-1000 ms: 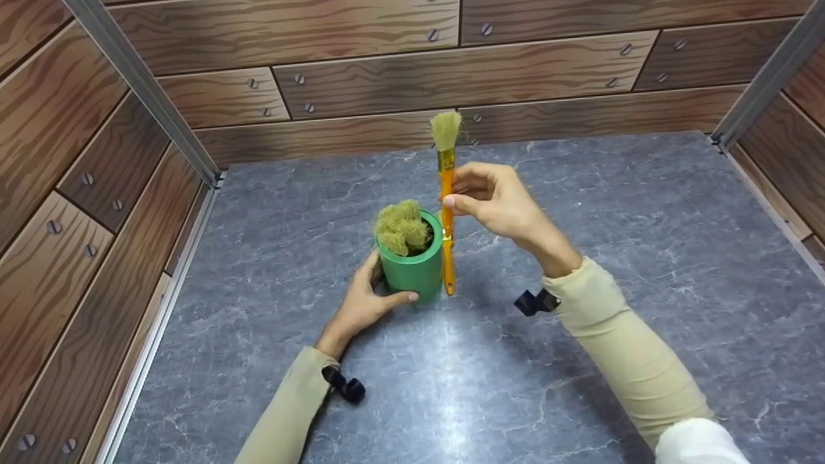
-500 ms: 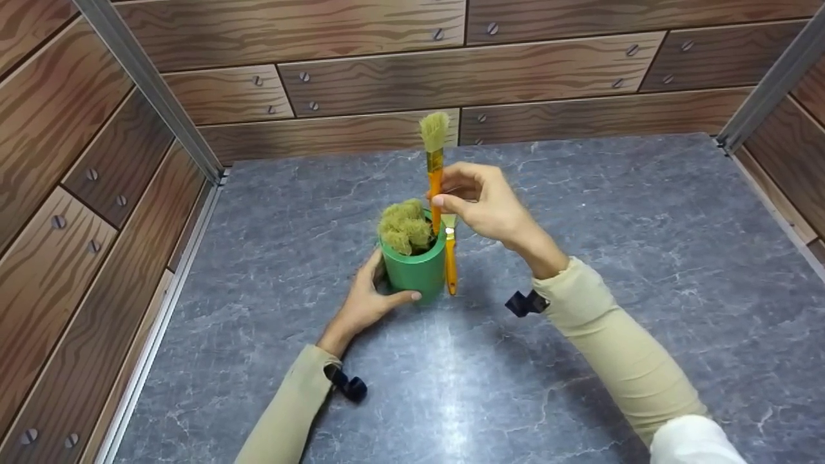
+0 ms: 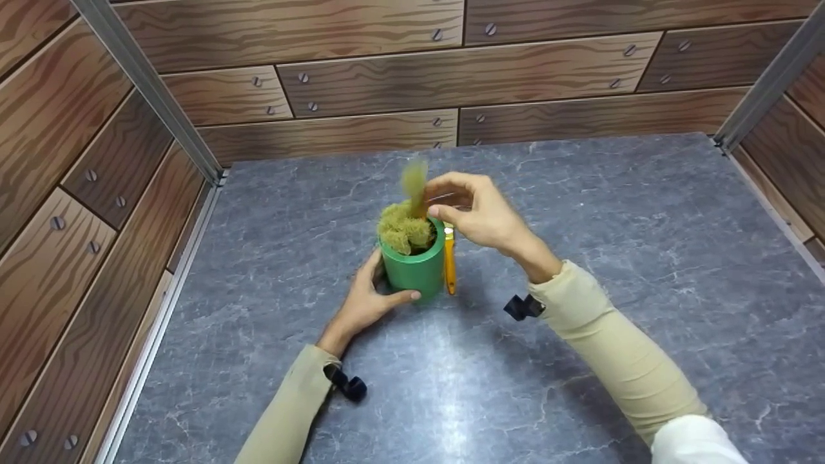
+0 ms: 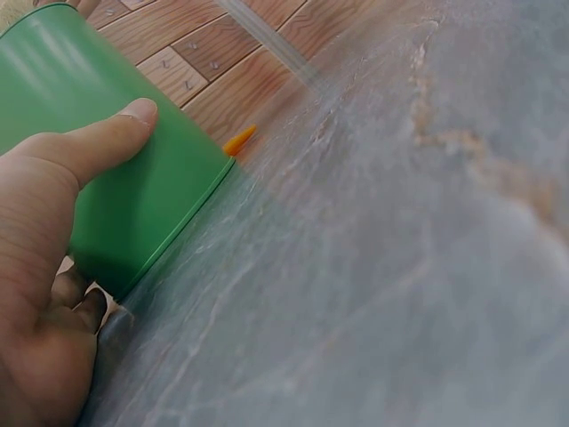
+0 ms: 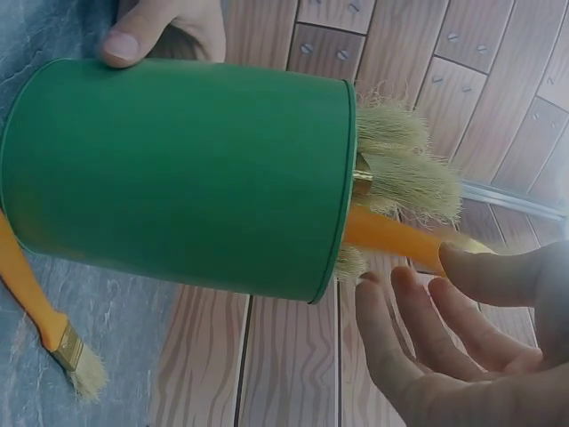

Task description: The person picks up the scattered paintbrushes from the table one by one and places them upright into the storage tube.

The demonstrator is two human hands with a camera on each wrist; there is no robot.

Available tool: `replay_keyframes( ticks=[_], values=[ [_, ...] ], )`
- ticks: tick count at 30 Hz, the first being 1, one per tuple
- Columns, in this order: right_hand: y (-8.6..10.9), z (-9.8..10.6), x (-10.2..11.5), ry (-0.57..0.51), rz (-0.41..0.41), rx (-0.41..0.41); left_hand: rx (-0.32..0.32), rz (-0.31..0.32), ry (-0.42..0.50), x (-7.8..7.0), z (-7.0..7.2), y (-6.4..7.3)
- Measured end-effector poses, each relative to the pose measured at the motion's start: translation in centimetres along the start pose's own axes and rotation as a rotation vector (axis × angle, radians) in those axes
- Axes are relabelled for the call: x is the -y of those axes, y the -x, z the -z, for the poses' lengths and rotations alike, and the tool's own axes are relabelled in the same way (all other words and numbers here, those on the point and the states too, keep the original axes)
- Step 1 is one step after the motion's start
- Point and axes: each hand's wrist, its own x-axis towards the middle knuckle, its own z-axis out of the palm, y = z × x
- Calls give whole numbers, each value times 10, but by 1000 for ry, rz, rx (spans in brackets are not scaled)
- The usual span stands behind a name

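Observation:
A green cylindrical can [image 3: 414, 274] stands upright on the table, with several paintbrushes [image 5: 413, 182] in it, bristles up. My left hand [image 3: 364, 301] holds the can low on its left side, thumb across the front. A paintbrush [image 3: 414, 180] with an orange handle, blurred by motion, is partly down inside the can. My right hand [image 3: 480, 216] is just right of this brush; its fingers are loosely bent and spread, and the thumb is close to the handle [image 5: 391, 233]. Another orange-handled paintbrush [image 3: 450, 265] lies on the table against the can's right side.
The grey marbled table [image 3: 271, 258] is enclosed by wood-patterned walls [image 3: 361, 77] at the back and sides. Metal strips [image 3: 148, 96] run along the corners. Black wrist mounts [image 3: 523, 307] sit on both sleeves.
The paintbrush went from beside the can to over its mouth, then dropped down into it, tilting left. My right hand moved left and its fingers loosened. My left hand stayed on the can.

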Motion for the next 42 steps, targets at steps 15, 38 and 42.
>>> replay_keyframes(
  ticks=[15, 38, 42],
  values=[
    [10, 5, -12, 40, -46, -35, 1, 30, -60, -3, -2, -1],
    [13, 1, -59, 75, -103, -99, 26, 37, -62, -3, -1, -2],
    [13, -1, -68, 69, -117, -107, 28, 30, -60, -3, -1, -1]
  ],
)
